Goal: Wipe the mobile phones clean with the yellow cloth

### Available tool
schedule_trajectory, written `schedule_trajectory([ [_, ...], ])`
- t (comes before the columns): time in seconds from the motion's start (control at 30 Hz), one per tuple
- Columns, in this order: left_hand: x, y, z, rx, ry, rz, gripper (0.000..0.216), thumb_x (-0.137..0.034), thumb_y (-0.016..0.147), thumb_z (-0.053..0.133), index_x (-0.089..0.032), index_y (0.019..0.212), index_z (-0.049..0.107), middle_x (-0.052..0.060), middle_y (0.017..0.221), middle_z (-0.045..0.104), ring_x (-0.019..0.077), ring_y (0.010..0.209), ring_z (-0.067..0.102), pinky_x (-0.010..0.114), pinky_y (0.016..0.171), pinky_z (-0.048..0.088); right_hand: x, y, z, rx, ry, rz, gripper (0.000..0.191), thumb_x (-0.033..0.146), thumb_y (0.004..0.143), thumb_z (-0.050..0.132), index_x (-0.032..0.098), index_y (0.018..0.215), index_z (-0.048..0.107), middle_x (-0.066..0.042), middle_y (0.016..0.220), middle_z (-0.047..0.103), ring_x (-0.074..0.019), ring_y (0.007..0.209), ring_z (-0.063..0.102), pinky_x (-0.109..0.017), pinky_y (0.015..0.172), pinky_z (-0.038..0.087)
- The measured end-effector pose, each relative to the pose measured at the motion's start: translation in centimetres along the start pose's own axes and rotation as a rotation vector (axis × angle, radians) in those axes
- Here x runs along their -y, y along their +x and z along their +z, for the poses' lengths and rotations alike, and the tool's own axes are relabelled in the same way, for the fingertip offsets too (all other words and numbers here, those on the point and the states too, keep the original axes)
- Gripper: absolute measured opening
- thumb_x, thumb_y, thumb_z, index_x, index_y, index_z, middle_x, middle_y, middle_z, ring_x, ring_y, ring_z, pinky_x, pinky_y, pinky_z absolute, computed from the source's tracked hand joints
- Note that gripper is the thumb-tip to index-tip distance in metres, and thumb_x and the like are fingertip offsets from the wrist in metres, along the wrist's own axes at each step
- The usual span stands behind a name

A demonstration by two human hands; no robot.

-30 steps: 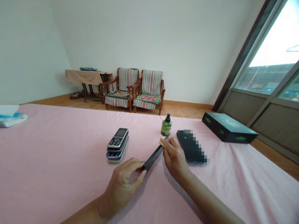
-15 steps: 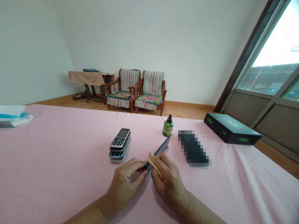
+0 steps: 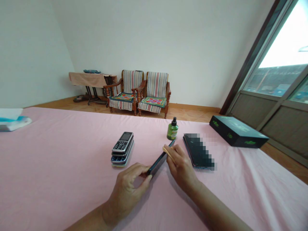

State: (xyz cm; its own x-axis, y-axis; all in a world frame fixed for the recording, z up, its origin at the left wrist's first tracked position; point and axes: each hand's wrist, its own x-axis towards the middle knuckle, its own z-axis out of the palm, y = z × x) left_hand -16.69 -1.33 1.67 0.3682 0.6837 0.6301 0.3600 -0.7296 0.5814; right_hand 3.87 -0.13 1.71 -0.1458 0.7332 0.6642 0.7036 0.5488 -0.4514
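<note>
My left hand (image 3: pixel 133 183) pinches the near end of a thin dark smartphone (image 3: pixel 157 163), which is tilted on its edge and points away to the right. In my right hand (image 3: pixel 181 165) is a folded yellowish cloth (image 3: pixel 169 152), pressed against the phone's upper edge toward its far end. Most of the cloth is hidden by the fingers. To the left lies a stack of keypad phones (image 3: pixel 122 149), a silver and black one on top. A green spray bottle (image 3: pixel 172 129) with a black cap stands upright just beyond the phone's far end.
Right of my hands lies a black phone (image 3: pixel 198 150), partly pixelated. A black box (image 3: pixel 238 131) with green print sits at the right on the pink sheet (image 3: pixel 60 166). A white and blue packet (image 3: pixel 14 123) is at the far left. Two wooden armchairs (image 3: pixel 156 91) stand behind.
My right hand has slid the cloth along the phone's edge, away from my left hand toward the far end. The left hand keeps its hold on the near end.
</note>
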Motion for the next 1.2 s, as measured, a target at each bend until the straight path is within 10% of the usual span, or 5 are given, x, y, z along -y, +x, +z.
schedule_trajectory([
  [0.27, -0.1, 0.0, 0.0, 0.009, 0.022, 0.083, 0.019, -0.007, 0.084, 0.059, -0.019, 0.097, 0.067, 0.002, 0.079, 0.069, 0.0147, 0.07, 0.065, 0.023, 0.065, 0.051, -3.4, 1.5, -0.9, -0.115, -0.074, 0.141, 0.032, 0.011, 0.089, 0.043, 0.014, 0.108, 0.068, -0.004, 0.081, 0.05, -0.0175, 0.072, 0.054, -0.029, 0.065, 0.046],
  [0.83, -0.3, -0.1, -0.5, 0.061, -0.025, -0.076, 0.012, -0.017, 0.089, 0.056, -0.017, 0.081, 0.065, 0.004, 0.076, 0.067, 0.0166, 0.071, 0.065, 0.024, 0.066, 0.05, 6.3, -2.0, 1.3, 0.171, 0.07, -0.143, 0.033, 0.011, 0.091, 0.04, 0.012, 0.12, 0.056, -0.01, 0.087, 0.055, -0.0209, 0.079, 0.054, -0.033, 0.069, 0.051],
  [1.2, -0.3, 0.1, 0.0, -0.006, 0.024, 0.035, 0.014, -0.009, 0.083, 0.058, -0.017, 0.09, 0.068, 0.002, 0.074, 0.068, 0.0152, 0.065, 0.065, 0.023, 0.062, 0.052, -2.8, 1.8, -0.3, -0.115, -0.061, 0.126, 0.03, 0.011, 0.088, 0.044, 0.016, 0.107, 0.067, -0.004, 0.079, 0.05, -0.017, 0.071, 0.054, -0.027, 0.063, 0.046],
])
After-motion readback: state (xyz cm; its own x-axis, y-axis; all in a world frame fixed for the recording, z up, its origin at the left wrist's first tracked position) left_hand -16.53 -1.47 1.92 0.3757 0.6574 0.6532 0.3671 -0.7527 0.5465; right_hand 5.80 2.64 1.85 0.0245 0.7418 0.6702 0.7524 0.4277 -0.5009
